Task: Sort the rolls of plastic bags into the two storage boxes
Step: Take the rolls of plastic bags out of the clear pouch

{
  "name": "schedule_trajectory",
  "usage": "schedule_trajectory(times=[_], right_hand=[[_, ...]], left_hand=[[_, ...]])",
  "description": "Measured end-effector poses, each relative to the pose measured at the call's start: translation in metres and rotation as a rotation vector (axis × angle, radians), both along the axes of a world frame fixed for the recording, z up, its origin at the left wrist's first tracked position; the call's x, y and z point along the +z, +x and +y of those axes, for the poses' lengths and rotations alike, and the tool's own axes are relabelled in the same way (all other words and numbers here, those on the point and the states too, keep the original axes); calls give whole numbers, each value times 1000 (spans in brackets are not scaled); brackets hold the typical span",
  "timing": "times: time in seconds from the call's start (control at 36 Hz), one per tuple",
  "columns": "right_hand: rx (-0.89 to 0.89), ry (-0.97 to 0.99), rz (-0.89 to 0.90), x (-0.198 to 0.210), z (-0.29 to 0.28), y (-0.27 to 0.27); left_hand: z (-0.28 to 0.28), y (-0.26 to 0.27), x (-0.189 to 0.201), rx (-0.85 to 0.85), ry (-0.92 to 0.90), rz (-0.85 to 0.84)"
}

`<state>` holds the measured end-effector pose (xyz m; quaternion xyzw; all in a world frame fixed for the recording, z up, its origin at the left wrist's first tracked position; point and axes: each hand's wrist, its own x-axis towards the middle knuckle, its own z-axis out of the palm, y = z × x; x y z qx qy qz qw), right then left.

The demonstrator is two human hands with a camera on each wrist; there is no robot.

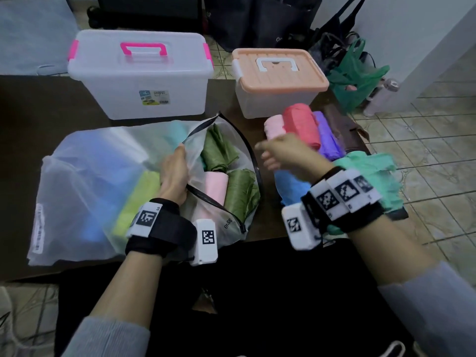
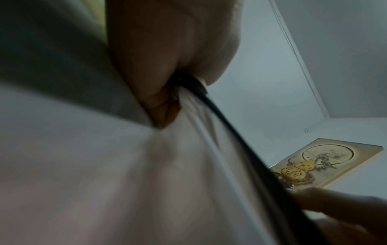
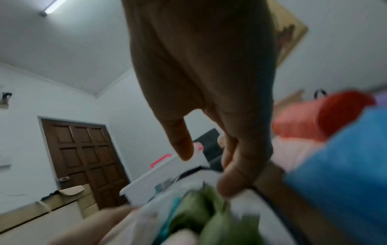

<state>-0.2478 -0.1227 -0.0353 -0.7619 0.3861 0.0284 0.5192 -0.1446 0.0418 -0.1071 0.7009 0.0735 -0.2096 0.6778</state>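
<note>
Dark brown table (image 1: 38,104) on pale tiled floor (image 1: 425,150), white walls behind. At the far edge, two storage boxes, lids on: clear box with pink handle (image 1: 140,73) to the left, smaller box with peach lid (image 1: 278,78) to the right. Behind those, dark bags and a green carrier bag (image 1: 358,76) on the floor.

Near edge, left: big translucent zip bag (image 1: 85,186), mouth open to the right, with olive green rolls (image 1: 239,194), a pink roll (image 1: 215,184), lime and blue ones inside. Right of it, loose on the table: pale pink roll (image 1: 274,127), red roll (image 1: 301,124), purple roll (image 1: 328,135), blue roll (image 1: 289,184), mint bags (image 1: 373,171).

Left hand (image 1: 173,173) pinching the bag's black zip edge, holding the mouth open. Right hand (image 1: 280,153) blurred above the gap between bag and loose rolls, fingers loose and extended, holding nothing.

From the left wrist: thumb and fingers (image 2: 167,49) clamped on the black zip strip (image 2: 240,149), plus a framed picture (image 2: 326,162) on the wall, unseen from the head. From the right wrist: relaxed fingers (image 3: 182,140) over the green rolls, a brown panelled door (image 3: 83,157), a ceiling light (image 3: 52,7).
</note>
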Motion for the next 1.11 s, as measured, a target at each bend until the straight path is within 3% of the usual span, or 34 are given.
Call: schedule_trajectory(times=[0.06, 0.11, 0.17, 0.31, 0.42, 0.58, 0.78, 0.86, 0.92, 1.0, 1.11], right_hand=[[76, 109, 131, -19, 21, -5], [142, 52, 206, -32, 35, -11], [153, 16, 200, -38, 41, -16], [51, 193, 128, -36, 53, -16], [10, 210, 78, -33, 61, -16], [-85, 262, -154, -41, 63, -26], [-359, 363, -486, -15, 44, -30], [-408, 80, -493, 7, 22, -35], [-349, -148, -437, 13, 11, -41], [-199, -444, -271, 7, 7, -49], [-68, -608, -5, -19, 18, -53]], left_hand=[[1, 0, -1, 4, -4, -10], [3, 0, -2, 13, -12, -5], [3, -1, -1, 5, -36, 14], [3, -4, 2, 33, -41, 19], [4, -6, 6, 34, -27, -3], [4, -8, 8, 34, -31, -27], [4, -8, 8, 41, -63, -15], [3, -10, 11, 56, -127, 1], [3, -10, 10, 61, -149, 9], [3, -9, 8, 52, -125, 3], [4, -7, 4, 52, -108, -12]])
